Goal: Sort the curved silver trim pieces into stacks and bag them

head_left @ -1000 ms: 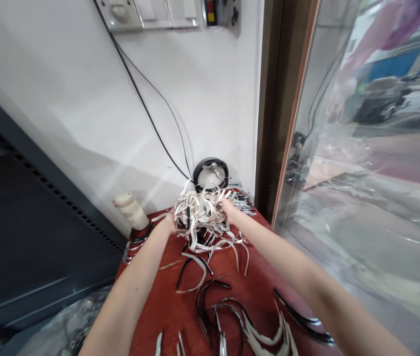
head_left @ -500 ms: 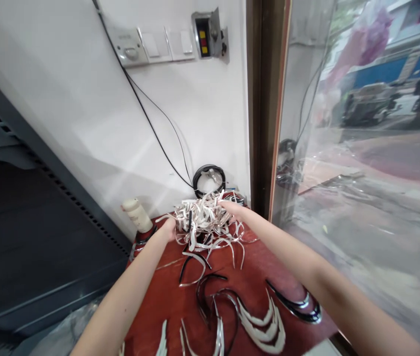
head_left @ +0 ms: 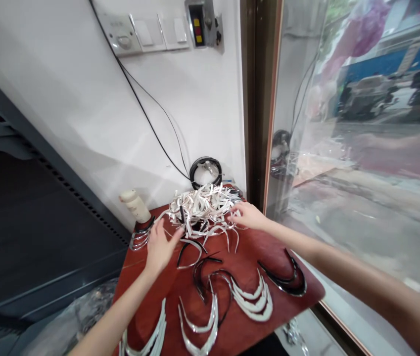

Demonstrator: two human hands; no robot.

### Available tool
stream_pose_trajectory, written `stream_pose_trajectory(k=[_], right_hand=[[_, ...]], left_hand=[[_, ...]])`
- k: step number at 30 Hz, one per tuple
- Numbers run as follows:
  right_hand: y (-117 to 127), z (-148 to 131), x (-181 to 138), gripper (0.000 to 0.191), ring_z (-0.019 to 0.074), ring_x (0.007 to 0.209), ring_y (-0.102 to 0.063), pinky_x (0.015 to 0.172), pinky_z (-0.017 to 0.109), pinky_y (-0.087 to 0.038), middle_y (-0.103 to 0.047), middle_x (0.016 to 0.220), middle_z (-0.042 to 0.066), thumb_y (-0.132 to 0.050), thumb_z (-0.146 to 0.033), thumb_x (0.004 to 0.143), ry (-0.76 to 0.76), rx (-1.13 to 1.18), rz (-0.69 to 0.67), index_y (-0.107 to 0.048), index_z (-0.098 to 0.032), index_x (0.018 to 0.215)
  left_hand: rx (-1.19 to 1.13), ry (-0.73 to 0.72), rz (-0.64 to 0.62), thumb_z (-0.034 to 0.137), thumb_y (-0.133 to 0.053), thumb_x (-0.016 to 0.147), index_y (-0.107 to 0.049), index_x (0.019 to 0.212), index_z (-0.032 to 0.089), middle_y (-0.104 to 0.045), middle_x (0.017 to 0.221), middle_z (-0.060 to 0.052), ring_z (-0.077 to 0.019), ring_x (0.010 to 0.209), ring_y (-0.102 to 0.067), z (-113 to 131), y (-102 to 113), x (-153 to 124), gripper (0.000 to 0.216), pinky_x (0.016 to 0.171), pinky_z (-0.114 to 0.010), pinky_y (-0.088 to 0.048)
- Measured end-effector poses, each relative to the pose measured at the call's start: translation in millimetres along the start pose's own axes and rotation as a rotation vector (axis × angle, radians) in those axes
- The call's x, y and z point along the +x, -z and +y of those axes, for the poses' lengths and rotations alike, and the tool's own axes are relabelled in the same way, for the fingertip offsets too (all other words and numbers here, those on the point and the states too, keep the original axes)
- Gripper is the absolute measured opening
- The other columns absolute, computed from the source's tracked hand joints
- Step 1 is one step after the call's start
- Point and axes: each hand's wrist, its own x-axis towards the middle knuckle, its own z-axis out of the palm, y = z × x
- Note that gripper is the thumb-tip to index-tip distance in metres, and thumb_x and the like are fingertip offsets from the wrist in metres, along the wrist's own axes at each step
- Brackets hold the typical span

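A tangled heap of white and silvery curved strips lies at the back of the red-brown table. My left hand hovers at the heap's front left, fingers spread and holding nothing. At the heap's right edge is my right hand, its fingers apart beside the strips; whether they touch any is unclear. Nearer me, curved strips rest in nested groups: a white set, a silvery pair, another set at the front left and black ones at the right. Loose black strips lie mid-table.
A cream bottle-like container and a small stack of strips occupy the table's left side. Behind the heap, a coil of black cable leans on the wall. Glass borders the right; a dark shelf unit stands left.
Both hands have come away from the sides of the heap, the left toward me with its fingers opening. The view has tilted down, showing more of the table's front.
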Motion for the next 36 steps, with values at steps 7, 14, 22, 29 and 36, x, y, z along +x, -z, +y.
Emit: stream_pose_trajectory(k=[7,14,22,29,36], right_hand=[[-32,-45,-63,0.052,0.0258,0.092,-0.063,0.082,0.034,-0.043,-0.069,0.100,0.007,-0.070,-0.061,0.073,0.323,-0.219,-0.302,-0.061,-0.021,0.106],[-70,-69,-65,0.040,0.0309,0.089,-0.068,0.069,0.032,-0.045,-0.072,0.098,0.013,-0.068,-0.029,0.073,0.073,-0.327,-0.437,-0.060,-0.017,0.110],[-86,-57,-35,0.011,0.0237,0.085,-0.068,0.069,0.029,-0.046,-0.074,0.087,0.005,-0.064,-0.027,0.075,-0.018,-0.271,-0.331,-0.071,-0.022,0.083],[-101,-58,-11,0.016,0.0276,0.101,-0.064,0.083,0.033,-0.045,-0.071,0.103,0.012,-0.058,-0.027,0.087,0.028,-0.309,-0.155,-0.069,-0.019,0.095],[-94,-60,-16,0.019,0.0264,0.099,-0.065,0.084,0.032,-0.045,-0.072,0.102,0.010,-0.063,-0.036,0.089,0.130,-0.264,-0.114,-0.069,-0.020,0.098]], left_hand=[[0.297,-0.201,-0.368,0.059,-0.071,0.063,-0.050,0.122,0.022,-0.056,0.123,-0.012,-0.0324,0.102,-0.062,0,-34,-74,0.072,0.088,-0.043,-0.046],[0.431,-0.241,-0.423,0.047,-0.061,0.075,-0.054,0.096,0.025,-0.062,0.107,-0.006,-0.0256,0.096,-0.063,-2,-51,-64,0.031,0.079,-0.033,-0.044],[0.489,-0.237,-0.398,0.057,-0.069,0.071,-0.059,0.103,0.024,-0.067,0.107,-0.003,-0.0237,0.099,-0.062,-13,-38,-54,0.046,0.086,-0.037,-0.044],[0.580,-0.261,-0.220,0.045,-0.056,0.090,-0.063,0.098,0.018,-0.066,0.101,-0.004,-0.0185,0.098,-0.061,-22,-46,-26,0.029,0.094,-0.044,-0.046],[0.629,-0.358,-0.075,0.044,-0.052,0.092,-0.061,0.104,0.017,-0.064,0.107,-0.005,-0.0211,0.107,-0.058,-30,-52,-14,0.030,0.099,-0.047,-0.042]])
